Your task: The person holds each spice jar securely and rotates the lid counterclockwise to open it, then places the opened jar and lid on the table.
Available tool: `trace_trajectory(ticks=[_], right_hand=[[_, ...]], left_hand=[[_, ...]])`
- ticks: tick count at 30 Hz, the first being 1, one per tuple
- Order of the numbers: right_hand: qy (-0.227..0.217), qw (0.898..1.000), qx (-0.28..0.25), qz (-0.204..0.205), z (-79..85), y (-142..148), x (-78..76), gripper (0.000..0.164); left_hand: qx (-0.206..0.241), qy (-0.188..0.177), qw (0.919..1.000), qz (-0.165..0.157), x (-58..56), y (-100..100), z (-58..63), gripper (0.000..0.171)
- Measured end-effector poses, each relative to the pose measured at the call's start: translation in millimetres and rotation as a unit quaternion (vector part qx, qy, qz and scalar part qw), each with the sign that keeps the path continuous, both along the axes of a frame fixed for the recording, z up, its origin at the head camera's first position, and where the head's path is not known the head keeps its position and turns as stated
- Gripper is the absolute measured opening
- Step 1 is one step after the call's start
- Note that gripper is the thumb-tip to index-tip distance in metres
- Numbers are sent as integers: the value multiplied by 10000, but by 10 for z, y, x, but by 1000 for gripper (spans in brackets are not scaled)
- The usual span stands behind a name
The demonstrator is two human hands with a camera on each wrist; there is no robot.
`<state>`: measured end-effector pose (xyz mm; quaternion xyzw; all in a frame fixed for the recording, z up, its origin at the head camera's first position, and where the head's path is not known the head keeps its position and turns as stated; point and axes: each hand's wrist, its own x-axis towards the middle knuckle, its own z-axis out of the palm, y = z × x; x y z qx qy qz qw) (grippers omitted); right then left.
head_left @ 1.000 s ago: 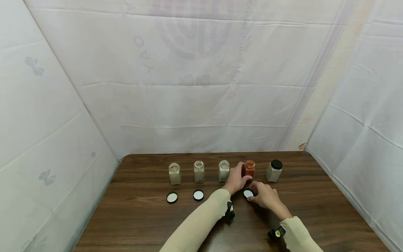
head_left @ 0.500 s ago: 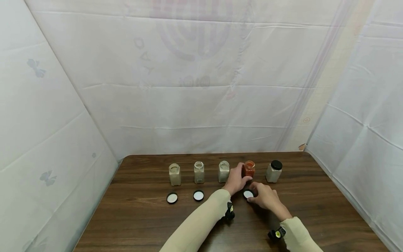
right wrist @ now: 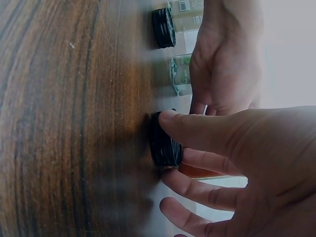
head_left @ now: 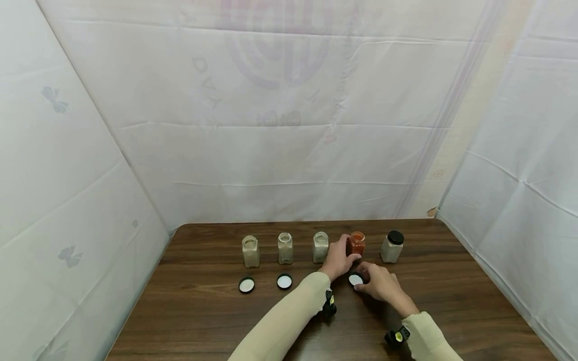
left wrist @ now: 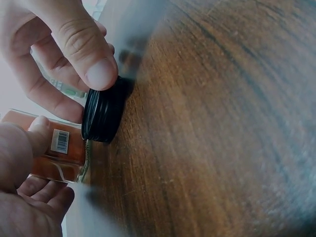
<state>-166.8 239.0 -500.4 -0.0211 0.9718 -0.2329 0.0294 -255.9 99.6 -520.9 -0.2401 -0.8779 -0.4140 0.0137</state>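
Note:
My left hand (head_left: 336, 258) holds an open glass jar of red-orange powder (head_left: 357, 243) upright on the table. In the left wrist view its thumb lies along the side of that jar (left wrist: 69, 153), near a barcode label. Just in front, my right hand (head_left: 381, 282) pinches a black lid (head_left: 355, 280) between thumb and fingers. This lid lies on the table, white lining up. The right wrist view has the thumb on the edge of the black lid (right wrist: 165, 143), with the other fingers spread below.
Three uncapped jars of pale powder, a left one (head_left: 250, 251), a middle one (head_left: 285, 248) and a right one (head_left: 320, 247), stand leftward. Two upturned lids lie before them, one left (head_left: 246, 285), one right (head_left: 284, 282). A black-capped jar (head_left: 392, 246) stands rightmost on the wooden table (head_left: 189, 311).
Both hands keep their places on the red-orange jar and the black lid. The whole head view has shifted down very slightly.

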Motion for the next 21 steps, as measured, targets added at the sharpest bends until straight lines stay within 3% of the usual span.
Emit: trace_trajectory(ticks=[8,21], right_hand=[[118,9998,-129,68,20,25,20,36],[417,9987,-277,24,123,126,75,37]], left_hand=[[33,-116,9999,38,-15,18,-34,47],[122,-161,9998,-58,28,-20,11,49]])
